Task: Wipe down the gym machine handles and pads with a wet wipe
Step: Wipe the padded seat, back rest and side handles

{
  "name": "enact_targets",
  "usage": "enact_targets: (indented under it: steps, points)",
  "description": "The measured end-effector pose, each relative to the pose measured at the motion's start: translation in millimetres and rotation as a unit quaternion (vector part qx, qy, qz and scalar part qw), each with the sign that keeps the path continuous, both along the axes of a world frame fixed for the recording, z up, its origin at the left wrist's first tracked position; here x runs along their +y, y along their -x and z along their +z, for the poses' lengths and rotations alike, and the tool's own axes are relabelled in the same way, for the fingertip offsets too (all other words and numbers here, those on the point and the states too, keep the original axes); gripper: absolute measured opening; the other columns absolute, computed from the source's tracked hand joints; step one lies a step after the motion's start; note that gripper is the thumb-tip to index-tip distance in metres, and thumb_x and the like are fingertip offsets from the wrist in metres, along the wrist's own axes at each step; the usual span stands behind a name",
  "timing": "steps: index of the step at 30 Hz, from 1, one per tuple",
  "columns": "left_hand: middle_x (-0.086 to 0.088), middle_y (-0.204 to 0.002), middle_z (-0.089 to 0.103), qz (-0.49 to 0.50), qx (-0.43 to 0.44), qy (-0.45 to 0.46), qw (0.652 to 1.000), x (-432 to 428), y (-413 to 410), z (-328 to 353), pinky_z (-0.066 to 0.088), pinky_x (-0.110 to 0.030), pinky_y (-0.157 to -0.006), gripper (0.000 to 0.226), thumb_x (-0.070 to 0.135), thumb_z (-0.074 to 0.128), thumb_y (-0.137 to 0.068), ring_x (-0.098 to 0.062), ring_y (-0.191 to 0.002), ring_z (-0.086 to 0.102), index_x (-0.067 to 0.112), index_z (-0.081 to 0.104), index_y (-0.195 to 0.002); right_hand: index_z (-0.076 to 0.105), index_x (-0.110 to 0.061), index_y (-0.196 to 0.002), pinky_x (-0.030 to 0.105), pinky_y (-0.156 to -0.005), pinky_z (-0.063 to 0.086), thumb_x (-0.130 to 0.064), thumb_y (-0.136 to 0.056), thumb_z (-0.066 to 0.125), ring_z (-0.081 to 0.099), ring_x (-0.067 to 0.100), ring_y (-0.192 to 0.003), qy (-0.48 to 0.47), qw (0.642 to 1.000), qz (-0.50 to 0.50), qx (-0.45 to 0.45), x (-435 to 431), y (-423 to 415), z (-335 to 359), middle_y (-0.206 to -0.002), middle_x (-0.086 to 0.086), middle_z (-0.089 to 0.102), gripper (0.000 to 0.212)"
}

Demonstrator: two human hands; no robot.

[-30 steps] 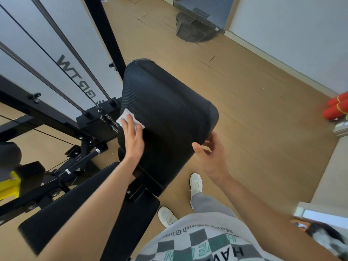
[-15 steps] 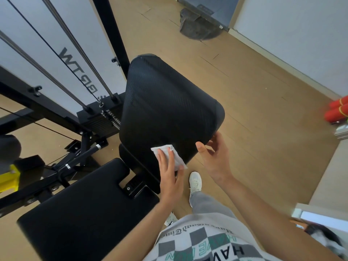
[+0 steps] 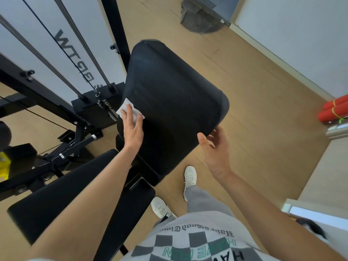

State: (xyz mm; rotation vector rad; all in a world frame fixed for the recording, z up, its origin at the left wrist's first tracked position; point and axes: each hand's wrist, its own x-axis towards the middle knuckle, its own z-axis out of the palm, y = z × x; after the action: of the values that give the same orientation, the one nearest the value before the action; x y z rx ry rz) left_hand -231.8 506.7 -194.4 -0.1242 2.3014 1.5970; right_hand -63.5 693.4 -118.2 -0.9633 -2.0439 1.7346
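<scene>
A black textured back pad (image 3: 173,102) of the gym machine stands tilted in the middle of the view. My left hand (image 3: 131,129) lies flat on its left edge, straight fingers pressing a white wet wipe (image 3: 125,108) against the pad. My right hand (image 3: 214,147) is at the pad's lower right corner, thumb on the front and loosely curled fingers behind the edge. Below the back pad lies the black seat pad (image 3: 62,191), partly hidden by my left forearm.
The machine's black frame (image 3: 33,95), weight stack (image 3: 98,108) and guide rods (image 3: 62,44) stand at the left. A grey mat (image 3: 199,17) lies on the wooden floor far ahead. Red rolls (image 3: 333,110) lie at the right wall. My white shoes (image 3: 190,176) stand beside the seat.
My left hand has slid the wipe from the pad's lower middle up and left to its left edge. My right hand stays at the lower right corner.
</scene>
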Motion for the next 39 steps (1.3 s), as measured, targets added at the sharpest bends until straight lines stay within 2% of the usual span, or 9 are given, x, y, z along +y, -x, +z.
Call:
enact_targets:
  steps: [3,6,11,15,19,23,29,35,39]
  points:
    - [0.003,-0.172,-0.011,0.006,0.004,-0.011,1.000,3.0,-10.6,-6.5,0.008,-0.043,-0.126,0.063,0.044,0.042,-0.109,-0.022,-0.158,-0.003,0.040,0.009,-0.162,0.055,-0.020,-0.135,0.009,-0.078,0.051,-0.030,-0.095,0.069,0.064,-0.001,-0.104,0.009,1.000,-0.006,-0.004,-2.8,-1.2,-1.9,-0.120,-0.013,0.067,0.043]
    - [0.007,-0.171,-0.014,-0.012,-0.001,-0.020,1.000,10.3,-55.4,-14.7,0.009,-0.041,-0.127,0.066,0.043,0.045,-0.108,-0.017,-0.158,-0.005,0.041,0.007,-0.163,0.055,-0.023,-0.132,0.009,-0.078,0.052,-0.029,-0.093,0.072,0.065,0.000,-0.106,0.026,0.999,-0.002,-0.018,-9.1,-4.4,-6.5,-0.121,-0.013,0.067,0.044]
    - [0.017,-0.169,-0.016,-0.059,-0.021,-0.045,0.997,27.5,-151.8,-16.1,0.020,-0.023,-0.116,0.067,0.041,0.050,-0.106,-0.001,-0.151,0.000,0.052,0.008,-0.158,0.050,-0.031,-0.130,0.007,-0.074,0.051,-0.033,-0.084,0.082,0.063,0.001,-0.109,0.043,0.993,0.062,-0.086,-25.7,-15.2,-29.6,-0.122,-0.018,0.063,0.057]
    - [0.023,-0.168,-0.015,-0.077,-0.013,-0.063,0.995,22.8,-175.2,-26.0,0.027,-0.010,-0.105,0.058,0.042,0.044,-0.108,0.004,-0.149,0.004,0.058,0.011,-0.153,0.053,-0.037,-0.129,0.026,-0.092,0.057,-0.050,-0.081,0.081,0.064,0.006,-0.112,0.048,0.984,0.084,-0.146,-39.1,-24.0,-59.1,-0.123,-0.020,0.064,0.057]
    - [0.019,-0.169,-0.015,-0.065,-0.023,-0.041,0.997,7.2,-143.6,-35.2,0.026,-0.027,-0.116,0.063,0.042,0.045,-0.107,-0.008,-0.154,0.005,0.057,0.007,-0.156,0.059,-0.032,-0.127,0.026,-0.090,0.057,-0.044,-0.083,0.080,0.066,0.005,-0.106,0.020,0.983,0.076,-0.168,-34.9,-18.8,-69.9,-0.118,-0.016,0.069,0.051]
    - [0.005,-0.172,-0.011,-0.026,-0.034,-0.014,0.999,-11.8,-80.0,-46.3,0.014,-0.027,-0.115,0.069,0.037,0.046,-0.108,-0.019,-0.157,0.005,0.038,0.005,-0.163,0.060,-0.030,-0.128,0.012,-0.076,0.048,-0.041,-0.085,0.079,0.067,0.000,-0.099,-0.005,0.982,0.081,-0.173,-32.2,-17.1,-73.3,-0.111,-0.022,0.069,0.048]
    - [-0.002,-0.173,-0.004,0.016,-0.058,0.001,0.998,-35.9,-9.8,-59.7,0.014,-0.046,-0.128,0.067,0.046,0.043,-0.108,-0.025,-0.158,0.006,0.038,0.006,-0.163,0.060,-0.034,-0.127,0.014,-0.080,0.051,-0.043,-0.087,0.077,0.068,0.000,-0.097,-0.005,0.984,0.067,-0.168,-37.8,-19.3,-77.9,-0.109,-0.028,0.067,0.045]
    - [0.002,-0.172,-0.013,0.005,-0.061,-0.002,0.998,-11.5,-72.0,-56.5,0.009,-0.032,-0.122,0.066,0.043,0.039,-0.109,-0.020,-0.158,-0.003,0.035,0.003,-0.164,0.060,-0.030,-0.125,0.012,-0.078,0.049,-0.043,-0.086,0.077,0.068,0.004,-0.100,0.001,0.981,0.086,-0.173,-33.8,-17.7,-78.3,-0.113,-0.020,0.069,0.045]
    - [0.010,-0.170,-0.015,-0.009,-0.109,-0.029,0.994,5.9,-152.5,-60.7,0.019,-0.030,-0.119,0.070,0.042,0.045,-0.108,-0.008,-0.153,0.002,0.043,0.001,-0.162,0.062,-0.028,-0.120,0.012,-0.080,0.051,-0.039,-0.084,0.080,0.069,0.005,-0.101,0.010,0.981,0.095,-0.169,-31.8,-18.4,-79.1,-0.111,-0.016,0.071,0.042]
